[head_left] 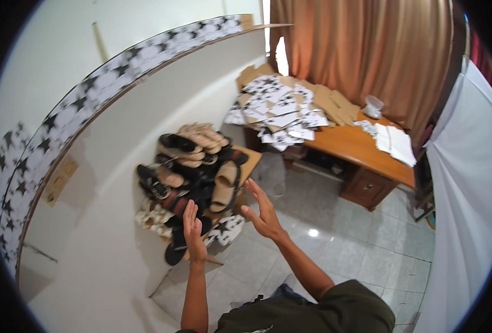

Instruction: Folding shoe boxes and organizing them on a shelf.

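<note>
Both my arms reach forward with nothing in the hands. My left hand [193, 232] is held upright, palm inward, fingers straight, in front of a heap of dark shoes. My right hand [263, 213] is open too, its thumb apart from the fingers, just right of a pair of tan slide sandals [224, 187]. The pile on the small wooden table [249, 162] also includes beige shoes [204, 137], black sandals with a decorated strap [153, 182] and cream shoes [154, 220] at the left edge. Whether either hand touches a shoe cannot be made out.
A wooden desk [343, 145] at the back carries star-patterned and brown cardboard pieces [282, 108], white cloths [395, 144] and a clear plastic container [373, 106]. A star-patterned shelf edge [129, 66] curves along the left wall. White fabric [468, 166] hangs at right; an orange curtain [362, 53] behind.
</note>
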### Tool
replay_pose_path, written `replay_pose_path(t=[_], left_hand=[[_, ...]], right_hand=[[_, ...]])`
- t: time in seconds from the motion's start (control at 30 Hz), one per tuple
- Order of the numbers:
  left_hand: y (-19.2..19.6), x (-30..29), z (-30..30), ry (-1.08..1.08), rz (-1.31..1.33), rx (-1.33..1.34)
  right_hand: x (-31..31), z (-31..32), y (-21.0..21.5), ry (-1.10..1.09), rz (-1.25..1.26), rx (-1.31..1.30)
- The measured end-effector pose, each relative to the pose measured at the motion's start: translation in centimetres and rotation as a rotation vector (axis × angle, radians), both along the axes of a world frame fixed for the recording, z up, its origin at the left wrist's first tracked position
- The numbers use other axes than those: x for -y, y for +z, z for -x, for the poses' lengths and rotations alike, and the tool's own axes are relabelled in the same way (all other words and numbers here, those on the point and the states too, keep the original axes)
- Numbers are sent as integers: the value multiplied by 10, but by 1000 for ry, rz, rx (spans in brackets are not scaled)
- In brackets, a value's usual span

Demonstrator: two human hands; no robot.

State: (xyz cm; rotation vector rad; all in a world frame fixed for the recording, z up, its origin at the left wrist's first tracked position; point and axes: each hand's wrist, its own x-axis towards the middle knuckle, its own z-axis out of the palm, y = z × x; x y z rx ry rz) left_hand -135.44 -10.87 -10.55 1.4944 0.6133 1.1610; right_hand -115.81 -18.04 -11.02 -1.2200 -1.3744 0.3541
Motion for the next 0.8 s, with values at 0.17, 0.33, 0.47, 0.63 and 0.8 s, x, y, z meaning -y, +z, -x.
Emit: replay_pose_path(t=[0.17,0.33,0.47,0.63,0.8], left_hand=[[-17,36,-197,-61,131,39],[-23,64,-358,-161,103,25],[-21,58,-454,-228,90,11],[-29,12,-546,-224,186,56],[-41,-77,-633,-183,231,96]], right_hand=[[80,-195,-20,-182,44,-88],[123,-340,-26,-374,64,-148],[116,-434,-23,-410,74,-181],[64,-522,-24,-390,120,-227],[-30,-612,-26,-344,131,-236]])
